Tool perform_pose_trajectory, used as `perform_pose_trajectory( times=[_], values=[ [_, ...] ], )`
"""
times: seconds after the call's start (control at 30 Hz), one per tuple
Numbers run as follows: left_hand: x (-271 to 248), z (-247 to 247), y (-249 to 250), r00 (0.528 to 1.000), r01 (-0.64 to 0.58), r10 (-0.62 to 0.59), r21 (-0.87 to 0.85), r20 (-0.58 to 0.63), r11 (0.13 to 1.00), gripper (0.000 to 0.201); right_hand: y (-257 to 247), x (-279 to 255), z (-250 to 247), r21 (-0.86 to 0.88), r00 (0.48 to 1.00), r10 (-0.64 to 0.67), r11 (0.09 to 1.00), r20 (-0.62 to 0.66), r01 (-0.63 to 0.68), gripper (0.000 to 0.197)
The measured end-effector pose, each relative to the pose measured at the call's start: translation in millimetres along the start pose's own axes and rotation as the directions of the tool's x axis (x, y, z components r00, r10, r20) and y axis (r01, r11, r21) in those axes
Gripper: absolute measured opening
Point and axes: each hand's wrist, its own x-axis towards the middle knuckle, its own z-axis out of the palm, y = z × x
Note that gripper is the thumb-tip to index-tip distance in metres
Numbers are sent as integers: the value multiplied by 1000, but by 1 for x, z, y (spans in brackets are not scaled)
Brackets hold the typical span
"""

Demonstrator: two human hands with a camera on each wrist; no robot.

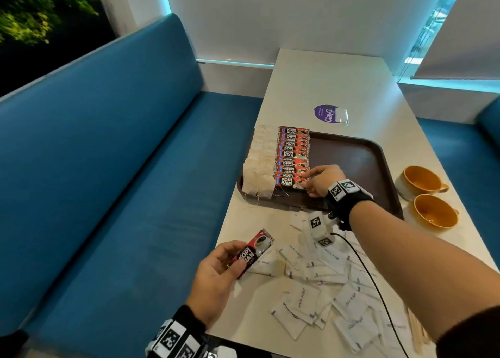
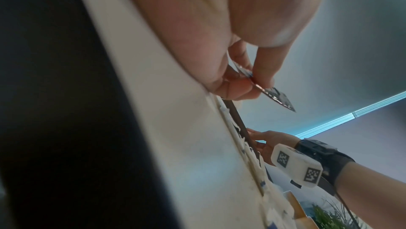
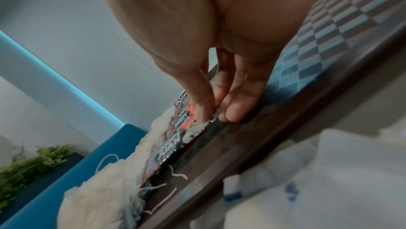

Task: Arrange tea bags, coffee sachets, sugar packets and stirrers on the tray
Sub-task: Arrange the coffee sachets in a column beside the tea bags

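Your right hand [image 1: 322, 180] pinches the front coffee sachet [image 1: 290, 181] to square the row; your left hand [image 1: 216, 279] grips the spare sachet [image 1: 254, 252], ready next.

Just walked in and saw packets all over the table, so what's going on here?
A person is laying out drink supplies on a brown tray. Tea bags and a column of coffee sachets are already lined up along its left side. The right hand pinches the nearest sachet in that column at its edge, apparently setting it in place. The left hand holds one more coffee sachet above the table edge. The sugar packets lie loose on the table, not yet on the tray.
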Motion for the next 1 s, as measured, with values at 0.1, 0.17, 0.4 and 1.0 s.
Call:
perform_pose_trajectory(
  times=[0.1, 0.17, 0.4, 1.0],
  values=[
    [0, 3, 4, 999, 10, -9, 27, -31, 1000, 35, -3, 4, -1, -58, 1000, 3, 998, -14, -3, 13],
    [-1, 4, 6, 999, 21, -19, 29, -40, 999, 32, -4, 6, -1, -108, 1000, 5, 994, -24, -8, 14],
    [-5, 7, 13, 995, 97, -98, -53, -29, 994, 30, -8, 11, -4, -178, 997, 41, 983, -62, -52, 12],
    [-3, 8, 12, 995, -24, 13, -109, -104, 994, 21, 1, -103, -11, -10, 926, -326, 943, 191, 334, 15]
  ],
)
